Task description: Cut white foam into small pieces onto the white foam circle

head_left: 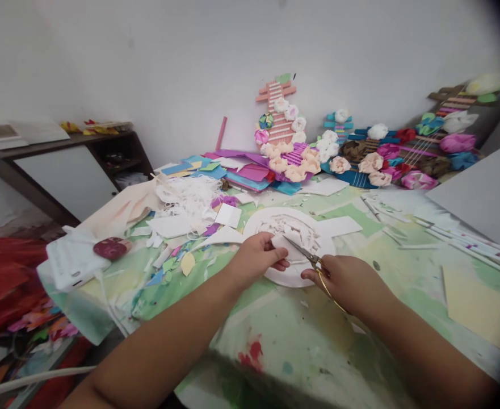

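My right hand (345, 279) grips scissors (311, 257) with gold handles, their blades pointing up and left toward my other hand. Between the thumb and fingers of my left hand (261, 254) is a small piece of white paper (280, 245), close to the blades. Both hands are over the near part of a round white disc (290, 278) that lies on the table. Small white paper scraps (307, 230) are heaped in the middle of the disc. The blade tips partly overlap the held paper, so I cannot tell whether they cut into it.
Paper-flower guitar shapes (279, 125) lean against the wall behind. Shredded white strips (190, 196) and coloured sheets (250, 173) lie at the back left. A white device (73, 258) with a maroon object (112, 248) sits at the left edge. Paper sticks (466, 236) lie right, near a yellow sheet (475, 301).
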### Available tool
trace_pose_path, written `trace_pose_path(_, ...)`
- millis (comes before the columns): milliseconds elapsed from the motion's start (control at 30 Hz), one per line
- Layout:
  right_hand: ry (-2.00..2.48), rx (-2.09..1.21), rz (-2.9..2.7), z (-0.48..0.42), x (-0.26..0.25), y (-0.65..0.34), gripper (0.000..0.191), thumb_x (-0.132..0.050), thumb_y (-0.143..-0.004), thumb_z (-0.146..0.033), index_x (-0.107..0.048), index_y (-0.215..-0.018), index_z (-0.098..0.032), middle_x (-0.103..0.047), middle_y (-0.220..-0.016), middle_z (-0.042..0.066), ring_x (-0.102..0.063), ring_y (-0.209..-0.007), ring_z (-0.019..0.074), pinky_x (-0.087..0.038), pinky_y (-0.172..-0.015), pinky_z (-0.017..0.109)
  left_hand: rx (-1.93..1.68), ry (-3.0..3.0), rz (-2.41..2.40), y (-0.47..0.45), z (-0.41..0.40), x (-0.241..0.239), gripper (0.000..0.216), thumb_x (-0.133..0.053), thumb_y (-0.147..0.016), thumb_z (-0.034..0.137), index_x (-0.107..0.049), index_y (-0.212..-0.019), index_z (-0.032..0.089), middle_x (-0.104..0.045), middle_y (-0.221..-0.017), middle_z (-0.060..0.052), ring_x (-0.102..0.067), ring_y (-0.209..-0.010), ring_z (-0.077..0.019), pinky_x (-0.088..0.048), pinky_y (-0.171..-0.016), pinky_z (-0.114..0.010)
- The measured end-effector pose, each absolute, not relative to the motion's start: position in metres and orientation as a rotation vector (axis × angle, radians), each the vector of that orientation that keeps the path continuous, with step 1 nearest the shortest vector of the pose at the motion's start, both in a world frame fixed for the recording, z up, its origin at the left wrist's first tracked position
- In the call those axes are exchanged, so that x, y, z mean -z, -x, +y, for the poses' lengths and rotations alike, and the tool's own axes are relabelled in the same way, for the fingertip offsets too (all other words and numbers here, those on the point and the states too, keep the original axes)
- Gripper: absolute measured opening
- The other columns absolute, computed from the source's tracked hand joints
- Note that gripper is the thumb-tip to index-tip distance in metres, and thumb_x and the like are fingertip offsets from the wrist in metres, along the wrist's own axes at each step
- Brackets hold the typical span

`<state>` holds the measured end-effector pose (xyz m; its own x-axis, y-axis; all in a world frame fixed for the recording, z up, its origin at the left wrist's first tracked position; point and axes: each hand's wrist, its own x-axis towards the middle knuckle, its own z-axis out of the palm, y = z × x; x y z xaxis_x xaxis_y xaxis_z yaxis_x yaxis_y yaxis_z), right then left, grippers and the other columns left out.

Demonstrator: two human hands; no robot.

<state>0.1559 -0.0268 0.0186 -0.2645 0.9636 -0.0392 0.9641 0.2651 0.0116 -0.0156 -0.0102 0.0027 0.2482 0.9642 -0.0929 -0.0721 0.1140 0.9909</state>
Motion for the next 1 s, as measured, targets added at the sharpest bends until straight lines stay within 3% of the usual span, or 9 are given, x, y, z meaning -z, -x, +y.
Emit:
trace_pose_path(233, -1.882, 0.043, 2.48, -0.029, -0.017, -0.159, 0.041, -0.03, -0.072, -0.052, -0.049, -0.059, -0.019, -0.057, -0.06, 0.006, -0.051, -0.057, 0.0177, -0.023, -0.045, 0.024, -0.977, -1.304, 1.034, 0.019, -0.014, -0.006, 0.019, -0.057, -0.062, 0.026, -0.054, -0.073, 0.011, -0.058, -0.058, -0.003, -0.055, -0.053, -0.0093, -0.045, -0.055, -0.021)
trace_pose_path(433, -1.894, 0.026, 2.52, -0.032, -0.016, -0.159, 0.038, -0.033, -0.072, -0.051, -0.049, -0.06, -0.019, -0.057, -0.059, 0.005, -0.051, -0.056, 0.0166, -0.021, -0.044, 0.023, -1.106, -1.188, 0.917, 0.02, -0.015, -0.006, 0.03, -0.059, -0.06, 0.03, -0.056, -0.085, 0.014, -0.059, -0.075, -0.003, -0.055, -0.066, -0.0121, -0.045, -0.06, -0.025)
trace_pose_path(767, -1.863, -0.114, 2.595, -0.035, -0.013, -0.159, 0.037, -0.032, -0.073, -0.05, -0.048, -0.059, -0.018, -0.056, -0.057, 0.003, -0.05, -0.054, 0.0157, -0.019, -0.044, 0.023, -1.183, -1.048, 0.803, 0.017, -0.016, -0.002, 0.031, -0.063, -0.056, 0.025, -0.055, -0.085, 0.015, -0.06, -0.072, -0.001, -0.056, -0.066, -0.0135, -0.043, -0.065, -0.029)
trace_pose_path(1000, -1.978, -0.152, 2.566, -0.038, -0.015, -0.155, 0.039, -0.034, -0.069, -0.054, -0.046, -0.057, -0.019, -0.054, -0.056, 0.003, -0.048, -0.053, 0.0153, -0.017, -0.043, 0.023, -1.11, -1.144, 0.767, 0.013, -0.02, -0.007, 0.026, -0.061, -0.058, 0.026, -0.057, -0.08, 0.012, -0.059, -0.072, -0.003, -0.056, -0.067, -0.014, -0.047, -0.059, -0.027)
